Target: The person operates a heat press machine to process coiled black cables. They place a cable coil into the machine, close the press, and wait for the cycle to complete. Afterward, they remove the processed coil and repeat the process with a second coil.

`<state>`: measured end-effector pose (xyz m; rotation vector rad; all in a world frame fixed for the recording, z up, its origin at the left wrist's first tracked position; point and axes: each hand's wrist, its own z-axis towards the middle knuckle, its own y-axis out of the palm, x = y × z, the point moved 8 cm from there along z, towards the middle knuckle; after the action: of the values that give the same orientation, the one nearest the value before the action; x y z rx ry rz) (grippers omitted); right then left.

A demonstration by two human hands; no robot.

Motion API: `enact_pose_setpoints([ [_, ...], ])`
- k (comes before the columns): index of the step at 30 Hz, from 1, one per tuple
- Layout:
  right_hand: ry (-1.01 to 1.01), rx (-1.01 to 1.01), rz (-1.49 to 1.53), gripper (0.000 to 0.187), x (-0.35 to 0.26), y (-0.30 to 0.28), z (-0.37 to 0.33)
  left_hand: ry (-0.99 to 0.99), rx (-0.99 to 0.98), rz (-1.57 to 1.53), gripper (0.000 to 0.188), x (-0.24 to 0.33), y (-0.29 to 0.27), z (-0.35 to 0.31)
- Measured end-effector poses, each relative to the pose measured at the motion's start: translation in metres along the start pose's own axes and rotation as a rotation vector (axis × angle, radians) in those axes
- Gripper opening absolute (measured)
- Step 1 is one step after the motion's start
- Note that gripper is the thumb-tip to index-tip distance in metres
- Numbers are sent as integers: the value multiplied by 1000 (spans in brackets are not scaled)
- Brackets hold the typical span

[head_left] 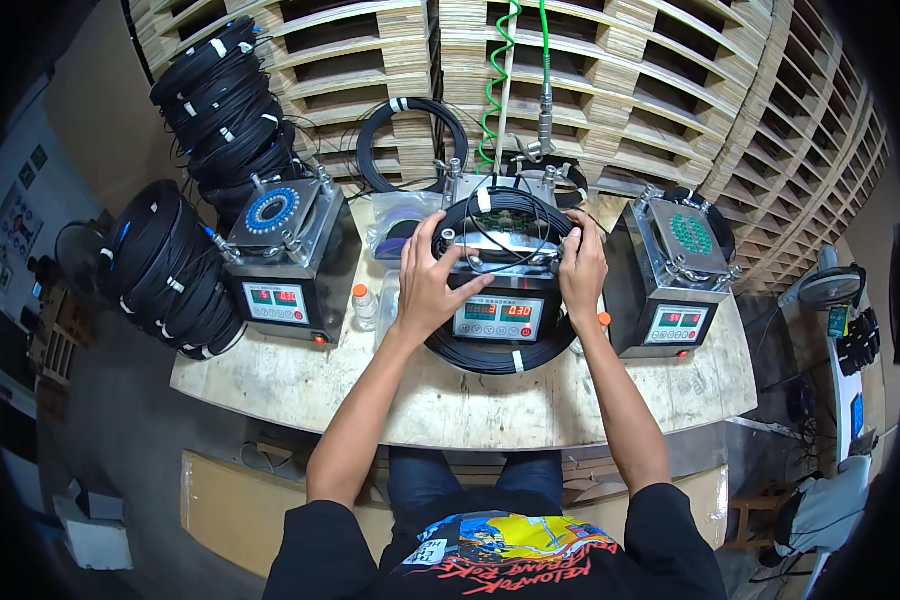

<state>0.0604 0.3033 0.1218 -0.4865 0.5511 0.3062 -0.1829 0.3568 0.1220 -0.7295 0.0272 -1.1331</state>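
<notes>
A coil of thin black cable (475, 362), bound with white bands, hangs around the middle metal machine (460, 325). Its top lies over the machine's upper plate and its bottom rests on the table in front. My left hand (432, 275) grips the coil's upper left side, thumb stretched toward the machine's front edge. On the upper right side, my right hand (583, 268) closes its bent fingers on the same coil. Loose cable loops cross the plate between my hands. The machine's front panel has a lit red and green display; the coil partly hides its top.
Similar machines stand left (315, 255) and right (675, 265) on the wooden table (450, 415). Stacked black coils (215, 110) fill the left side. A small orange-capped bottle (363, 308) stands left of the middle machine. Wooden pallets (610, 75) and a green air hose (545, 40) are behind.
</notes>
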Motion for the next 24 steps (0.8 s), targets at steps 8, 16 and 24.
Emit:
enact_pose_setpoints([
  [8,27,5,33,28,8,-2,-5,-260,51,-669,18,-61,-3,-10],
  [16,63,-21,1,29,10,-2,-7,-205,-15,53,19,-35,-28,-21],
  [24,46,1,-6,27,13,-3,-9,-86,79,55,17,0,-54,-3],
])
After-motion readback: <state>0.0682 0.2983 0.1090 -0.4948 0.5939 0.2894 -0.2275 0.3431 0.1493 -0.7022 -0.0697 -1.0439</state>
